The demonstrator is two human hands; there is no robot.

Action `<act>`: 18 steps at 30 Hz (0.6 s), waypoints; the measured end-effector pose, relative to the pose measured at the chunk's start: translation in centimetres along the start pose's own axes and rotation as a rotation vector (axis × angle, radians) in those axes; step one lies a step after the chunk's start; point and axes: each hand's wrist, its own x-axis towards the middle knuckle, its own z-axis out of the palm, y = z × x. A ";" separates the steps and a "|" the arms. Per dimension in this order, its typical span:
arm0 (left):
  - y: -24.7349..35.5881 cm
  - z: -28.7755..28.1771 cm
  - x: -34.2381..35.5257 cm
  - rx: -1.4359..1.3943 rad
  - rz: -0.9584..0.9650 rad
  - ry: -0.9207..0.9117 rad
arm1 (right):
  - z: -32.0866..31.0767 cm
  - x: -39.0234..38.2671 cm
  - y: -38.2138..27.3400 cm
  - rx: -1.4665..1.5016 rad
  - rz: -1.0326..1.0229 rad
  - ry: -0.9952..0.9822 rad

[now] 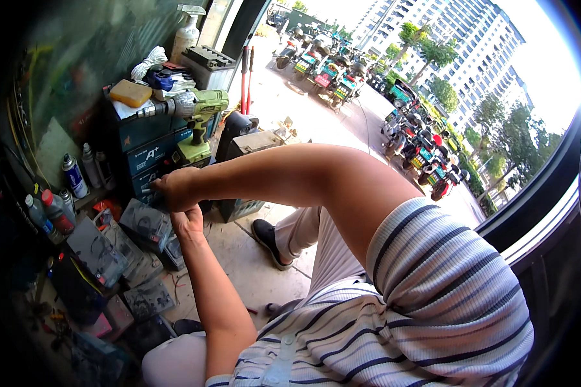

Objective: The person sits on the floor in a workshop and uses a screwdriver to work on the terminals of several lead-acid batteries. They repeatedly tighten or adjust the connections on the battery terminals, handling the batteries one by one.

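My right arm reaches across to the left. My right hand (176, 187) is closed, with a small pale tip showing beside its fingers; what it belongs to I cannot make out. Just below and touching it is my left hand (188, 222), whose fingers are mostly hidden behind the right one. Both hands are in front of a stack of dark blue-green boxes (150, 157). Above them, a green cordless impact wrench (200, 106) stands upright on its battery, its silver nose pointing left.
A yellow sponge (130, 93), a bundle of white cord (150, 62) and a spray bottle (186, 31) sit on the boxes. Spray cans (75, 175) and clear plastic cases (97, 251) crowd the left. A battery (255, 143) stands beyond my hands. Parked scooters (332, 74) line the outside.
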 end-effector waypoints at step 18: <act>0.9 -4.5 3.1 -0.111 -0.015 -0.157 | -1.4 0.4 0.7 -0.016 -0.290 -0.149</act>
